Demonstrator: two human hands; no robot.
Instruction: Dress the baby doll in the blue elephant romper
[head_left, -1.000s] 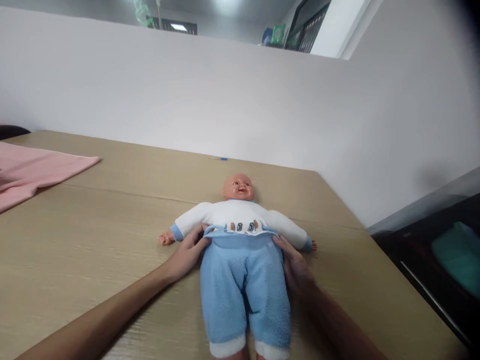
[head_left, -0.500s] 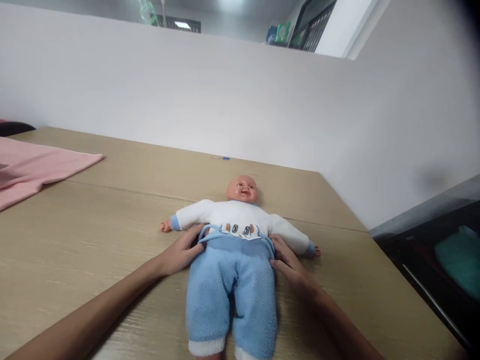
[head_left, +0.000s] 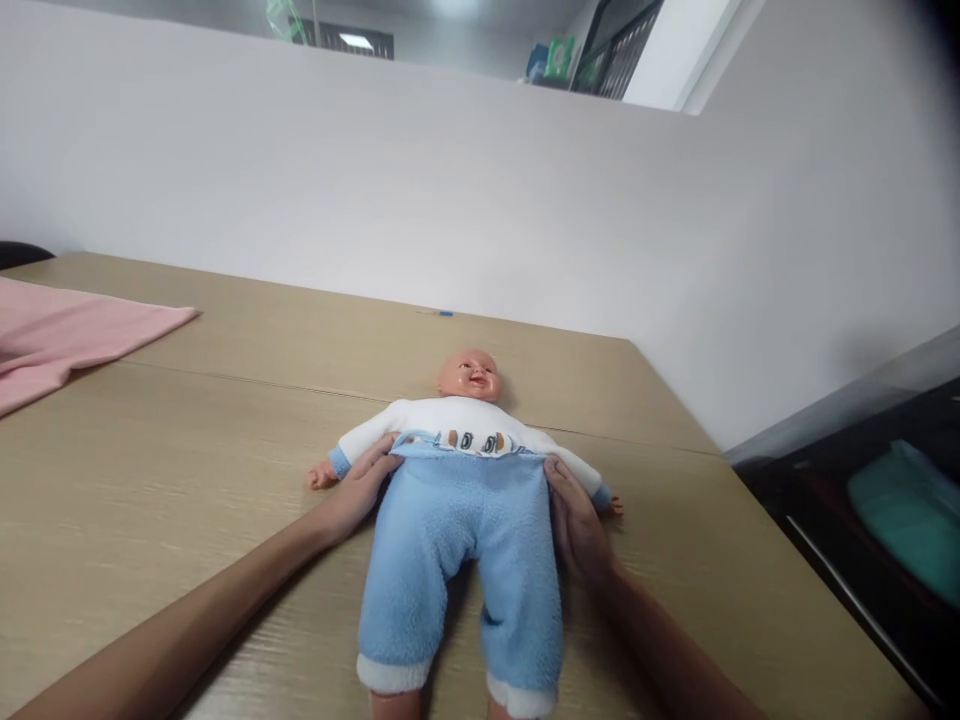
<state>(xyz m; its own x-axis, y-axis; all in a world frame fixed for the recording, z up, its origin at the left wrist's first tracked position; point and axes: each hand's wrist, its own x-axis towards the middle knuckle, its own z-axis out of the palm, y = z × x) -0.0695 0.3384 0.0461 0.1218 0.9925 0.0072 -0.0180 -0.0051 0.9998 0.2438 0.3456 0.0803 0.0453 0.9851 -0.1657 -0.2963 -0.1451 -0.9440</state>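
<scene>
A baby doll [head_left: 470, 376] lies face up on the table, its head toward the wall and its arms spread. It wears a white top [head_left: 480, 415] with blue cuffs and fluffy blue trousers [head_left: 465, 510] with white hems. Each side of the trouser waistband is in one of my hands. My left hand [head_left: 367, 480] is closed on the edge at the left hip, beside the doll's sleeve. At the opposite hip, my right hand [head_left: 576, 510] grips the waistband with thumb and fingers. A printed animal face shows above the waist.
A pink cloth [head_left: 82, 335] lies on the wooden table [head_left: 225, 440] at the left. Near the wall is a small blue-ended stick [head_left: 445, 313]. Beyond the table's right edge, a teal item [head_left: 907, 520] rests in something dark.
The trouser waistband has been drawn up higher over the white top by both hands. The doll's arms have swung slightly lower, and its legs are further apart.
</scene>
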